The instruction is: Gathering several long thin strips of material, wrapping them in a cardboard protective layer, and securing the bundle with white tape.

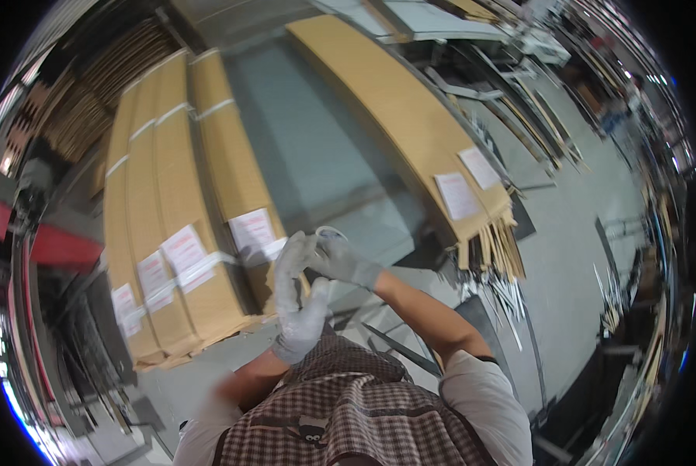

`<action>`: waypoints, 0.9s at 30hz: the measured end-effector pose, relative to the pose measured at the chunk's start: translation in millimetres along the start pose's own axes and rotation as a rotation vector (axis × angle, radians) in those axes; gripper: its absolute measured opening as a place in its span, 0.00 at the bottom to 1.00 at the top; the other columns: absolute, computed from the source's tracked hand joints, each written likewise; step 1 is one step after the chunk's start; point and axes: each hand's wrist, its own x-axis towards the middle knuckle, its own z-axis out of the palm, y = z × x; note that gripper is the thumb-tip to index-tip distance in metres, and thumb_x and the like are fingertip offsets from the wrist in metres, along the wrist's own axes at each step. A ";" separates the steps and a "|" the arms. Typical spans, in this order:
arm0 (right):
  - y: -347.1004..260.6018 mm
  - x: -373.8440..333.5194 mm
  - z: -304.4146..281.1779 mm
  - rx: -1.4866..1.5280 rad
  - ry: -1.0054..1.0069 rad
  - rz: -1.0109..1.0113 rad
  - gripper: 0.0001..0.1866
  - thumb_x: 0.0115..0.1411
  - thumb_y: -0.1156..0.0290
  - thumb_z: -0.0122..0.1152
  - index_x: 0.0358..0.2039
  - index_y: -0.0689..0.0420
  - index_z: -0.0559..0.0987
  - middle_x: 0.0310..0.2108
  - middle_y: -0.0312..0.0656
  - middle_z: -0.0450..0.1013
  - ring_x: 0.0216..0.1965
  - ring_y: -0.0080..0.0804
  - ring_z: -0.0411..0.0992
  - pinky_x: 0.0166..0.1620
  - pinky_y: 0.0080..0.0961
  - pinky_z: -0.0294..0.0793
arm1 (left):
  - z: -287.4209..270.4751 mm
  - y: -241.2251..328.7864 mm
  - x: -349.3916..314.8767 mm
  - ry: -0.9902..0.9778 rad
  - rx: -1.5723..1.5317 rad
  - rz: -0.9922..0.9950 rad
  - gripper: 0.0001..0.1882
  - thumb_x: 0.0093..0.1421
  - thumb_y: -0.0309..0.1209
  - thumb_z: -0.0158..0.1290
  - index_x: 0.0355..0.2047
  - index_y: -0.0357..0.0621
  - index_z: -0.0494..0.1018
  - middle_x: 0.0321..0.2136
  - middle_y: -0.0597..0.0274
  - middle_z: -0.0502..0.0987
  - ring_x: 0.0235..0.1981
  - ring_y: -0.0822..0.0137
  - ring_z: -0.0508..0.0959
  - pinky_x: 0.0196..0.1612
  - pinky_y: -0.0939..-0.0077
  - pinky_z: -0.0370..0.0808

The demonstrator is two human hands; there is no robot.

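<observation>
Both hands wear pale grey gloves and meet in front of my chest, close to the near end of a long cardboard-wrapped bundle (251,194). My right hand (340,260) is closed round a small ring-shaped roll, which looks like a roll of tape (331,233); only its upper rim shows. Against the right hand's fingertips, my left hand (297,307) points its fingers forward, thumb apart. I see nothing in the left hand, though its fingertips partly overlap the other glove. A printed label (251,230) and a white strap lie on the bundle just beyond.
Several more wrapped long bundles (157,171) with labels and straps lie at left. Right of the grey gap lies another long cardboard pack (402,109), thin strips (497,241) sticking out of its near end. Racks (503,101) and loose strips stand farther right; red machinery (64,247) at left.
</observation>
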 end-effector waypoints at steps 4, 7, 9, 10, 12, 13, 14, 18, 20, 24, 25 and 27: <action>29.3 -171.4 -52.9 -0.238 0.355 0.138 0.27 0.60 0.55 0.61 0.55 0.58 0.73 0.46 0.48 0.76 0.35 0.41 0.77 0.55 0.37 0.69 | 55.4 -43.1 -13.3 -0.097 -0.309 -0.275 0.35 0.63 0.21 0.47 0.68 0.37 0.46 0.59 0.47 0.64 0.58 0.58 0.70 0.62 0.62 0.66; 53.9 -310.0 -112.5 -0.698 0.570 0.280 0.23 0.58 0.57 0.65 0.46 0.61 0.78 0.38 0.50 0.77 0.36 0.42 0.76 0.44 0.38 0.75 | 106.0 -92.6 -22.8 -0.341 -0.511 -0.589 0.37 0.71 0.39 0.41 0.71 0.52 0.32 0.62 0.43 0.59 0.59 0.55 0.68 0.60 0.58 0.67; 85.2 -402.6 -135.6 -0.454 0.312 0.863 0.24 0.57 0.53 0.67 0.43 0.62 0.80 0.34 0.55 0.78 0.38 0.47 0.76 0.42 0.37 0.74 | 150.1 -126.1 -22.7 -0.372 -0.583 -0.634 0.39 0.72 0.43 0.41 0.71 0.55 0.29 0.63 0.43 0.57 0.60 0.54 0.67 0.60 0.57 0.67; 102.0 -431.0 -140.9 -0.383 0.027 1.001 0.25 0.56 0.50 0.66 0.36 0.64 0.83 0.29 0.54 0.79 0.33 0.44 0.78 0.38 0.38 0.75 | 175.6 -139.0 -16.0 -0.312 -0.507 -0.755 0.41 0.71 0.47 0.42 0.71 0.56 0.28 0.64 0.45 0.55 0.61 0.54 0.65 0.61 0.57 0.67; 114.4 -447.1 -150.8 -0.178 0.219 0.912 0.29 0.56 0.43 0.65 0.30 0.64 0.83 0.17 0.49 0.73 0.21 0.37 0.74 0.29 0.33 0.73 | 207.6 -148.4 -1.4 -0.227 -0.415 -0.871 0.44 0.69 0.51 0.43 0.71 0.57 0.26 0.65 0.46 0.53 0.62 0.54 0.64 0.61 0.56 0.67; 116.5 -448.8 -154.4 -0.178 0.205 0.902 0.29 0.56 0.43 0.65 0.30 0.64 0.83 0.17 0.49 0.73 0.21 0.37 0.74 0.29 0.33 0.73 | 217.1 -149.1 5.8 -0.184 -0.458 -0.889 0.46 0.67 0.54 0.46 0.71 0.57 0.28 0.66 0.48 0.52 0.63 0.54 0.62 0.61 0.55 0.67; 112.3 -440.3 -163.6 -0.150 0.150 0.970 0.31 0.55 0.43 0.64 0.30 0.65 0.83 0.20 0.53 0.75 0.24 0.45 0.75 0.32 0.37 0.74 | 228.1 -150.6 15.1 -0.136 -0.500 -0.900 0.48 0.65 0.57 0.48 0.71 0.58 0.29 0.66 0.50 0.50 0.64 0.55 0.61 0.61 0.53 0.68; 120.6 -396.2 -224.8 -0.558 -0.370 0.755 0.32 0.56 0.42 0.61 0.31 0.65 0.82 0.26 0.57 0.78 0.28 0.52 0.77 0.35 0.43 0.75 | 265.6 -169.6 40.9 0.004 -0.520 -0.919 0.61 0.54 0.64 0.57 0.70 0.54 0.28 0.63 0.53 0.56 0.63 0.54 0.64 0.58 0.53 0.70; 119.5 -330.3 -244.3 -0.878 -0.100 0.411 0.24 0.58 0.48 0.60 0.39 0.59 0.79 0.32 0.53 0.75 0.32 0.51 0.76 0.36 0.47 0.74 | 271.8 -165.5 47.7 0.075 -0.457 -0.976 0.60 0.52 0.57 0.63 0.68 0.48 0.33 0.61 0.49 0.59 0.60 0.54 0.67 0.55 0.56 0.74; 76.0 -182.2 -290.5 -0.866 0.576 -0.326 0.13 0.58 0.73 0.57 0.45 0.53 0.76 0.36 0.46 0.74 0.43 0.45 0.75 0.43 0.38 0.76 | 284.0 -145.5 53.8 0.124 -0.340 -1.018 0.52 0.56 0.44 0.64 0.66 0.43 0.37 0.57 0.47 0.62 0.54 0.53 0.74 0.48 0.53 0.81; 79.2 -147.9 -298.1 -0.907 0.591 -0.360 0.14 0.58 0.74 0.56 0.46 0.53 0.75 0.36 0.45 0.75 0.43 0.43 0.75 0.43 0.37 0.76 | 279.6 -161.4 52.3 0.144 -0.366 -1.019 0.57 0.52 0.45 0.67 0.66 0.43 0.36 0.58 0.46 0.62 0.54 0.53 0.73 0.49 0.56 0.79; 108.2 -109.2 -303.3 -0.935 0.630 -0.379 0.14 0.59 0.74 0.54 0.46 0.53 0.75 0.36 0.44 0.75 0.43 0.42 0.75 0.43 0.36 0.77 | 274.0 -188.3 50.8 0.171 -0.396 -1.010 0.61 0.47 0.44 0.70 0.66 0.42 0.36 0.58 0.46 0.61 0.56 0.53 0.71 0.54 0.61 0.76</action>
